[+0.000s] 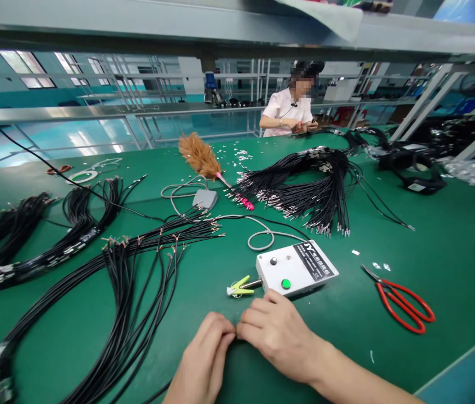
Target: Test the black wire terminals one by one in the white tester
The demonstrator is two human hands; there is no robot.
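1. The left hand (pixel 204 359) and right hand (pixel 277 331) meet fingertip to fingertip low on the green table (pixel 452 252), fingers curled together as if pinching something small; what sits between them cannot be told.
2. At 12 o'clock from the hands, just beside the right knuckles, lies a white control box (pixel 296 268) with a green button; a yellow-green clip (pixel 238 287) pokes from its left end.
3. At 3 o'clock lie red scissors (pixel 403 303), well apart.
4. At 9 to 10 o'clock, black cables (pixel 132 292) fan across the table.
5. At 12 o'clock, farther off, lie a feather duster (pixel 201 158) and a second cable bundle (pixel 317 185).
6. Beyond, another person (pixel 288 109) works.
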